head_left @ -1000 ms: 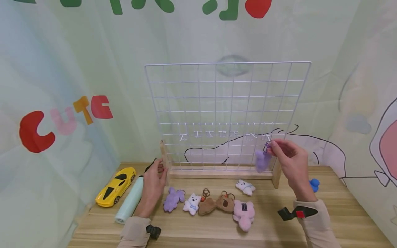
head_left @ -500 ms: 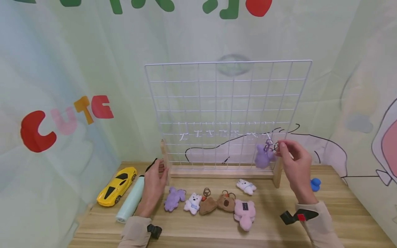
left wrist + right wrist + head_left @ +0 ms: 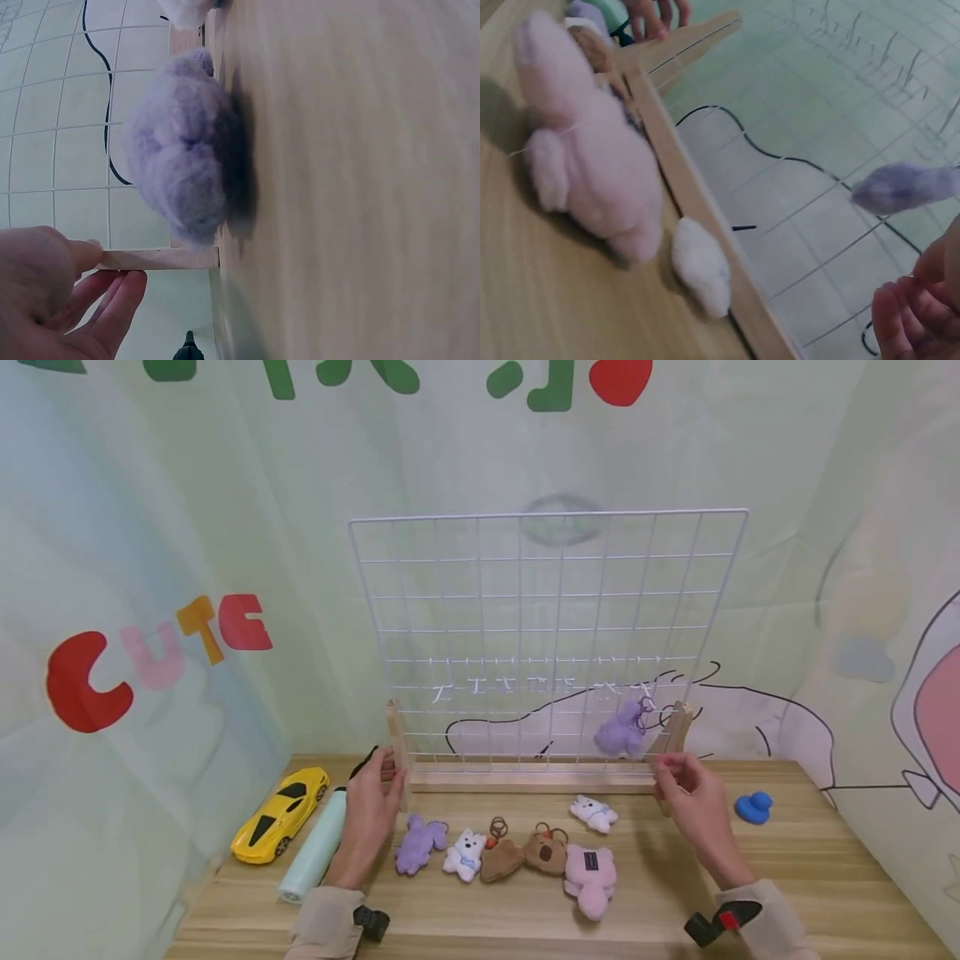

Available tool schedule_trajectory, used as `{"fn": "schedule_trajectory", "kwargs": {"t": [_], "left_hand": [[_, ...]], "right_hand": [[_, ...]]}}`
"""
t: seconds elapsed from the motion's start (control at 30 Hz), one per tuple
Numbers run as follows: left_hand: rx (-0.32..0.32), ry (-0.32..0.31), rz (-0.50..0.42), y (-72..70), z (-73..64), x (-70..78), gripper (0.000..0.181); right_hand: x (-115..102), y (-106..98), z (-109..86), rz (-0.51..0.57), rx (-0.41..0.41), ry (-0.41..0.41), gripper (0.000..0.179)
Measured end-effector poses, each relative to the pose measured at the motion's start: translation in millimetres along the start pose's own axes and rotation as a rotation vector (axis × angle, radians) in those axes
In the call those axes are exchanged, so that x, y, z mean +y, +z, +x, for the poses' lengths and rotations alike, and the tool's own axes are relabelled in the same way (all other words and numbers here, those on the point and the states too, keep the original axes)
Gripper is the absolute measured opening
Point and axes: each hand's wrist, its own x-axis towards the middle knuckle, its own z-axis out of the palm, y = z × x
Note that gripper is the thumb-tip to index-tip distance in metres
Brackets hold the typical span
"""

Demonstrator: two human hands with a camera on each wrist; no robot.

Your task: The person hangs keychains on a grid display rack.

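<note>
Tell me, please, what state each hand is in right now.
Left hand: closed, holding the left wooden post.
Right hand: fingers curled by the right wooden post; whether they grip it cannot be told.

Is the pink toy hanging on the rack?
No, the pink toy is lying on the table, in front of the rack.

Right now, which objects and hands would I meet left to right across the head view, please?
Toy car, mint bottle, left hand, lying purple plush, white plush, left brown plush, right brown plush, hanging purple plush, right hand, blue toy.
</note>
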Motion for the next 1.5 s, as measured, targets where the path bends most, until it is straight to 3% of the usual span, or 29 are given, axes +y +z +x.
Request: {"fn": "schedule_trajectory", "kwargs": {"t": [0.27,0.43,0.53,0.7,0.97,1.2,1.4,1.5], "left_hand": [[-0.007,-0.014,-0.001,1.1,0.0,-1.0,0.038],[-0.006,-0.014,-0.001,1.7,0.0,-1.4,0.038],[-0.003,-0.017,-0.002,1.9,-0.4,0.0,0.039],[0.006,-0.016,0.01,3.1,-1.1,1.1,0.038],[0.003,-0.021,0.023,2.2,-0.1,0.0,0.038],[-0.017,-0.036,0.021,1.8,-0.4,-1.2,0.039],[-0.009,-0.024,0.015,1.4,-0.3,-0.9,0.038],[-0.014,-0.029,0.014,1.1,-0.1,-0.2,0.038]], "right_hand": [[24,24,-4.4,-0.174,-0.245,-0.088,0.016],[29,47,-5.3,-0.219,-0.339,-0.18,0.019],[27,58,-4.6,-0.269,-0.366,-0.185,0.023],[28,69,-2.7,-0.351,-0.371,-0.124,0.03],[24,66,-0.1,-0.443,-0.428,-0.04,0.031],[22,58,-0.3,-0.533,-0.464,-0.117,0.011],[20,50,-0.2,-0.531,-0.481,-0.169,0.018],[15,46,2.1,-0.509,-0.486,-0.181,0.012]]}}
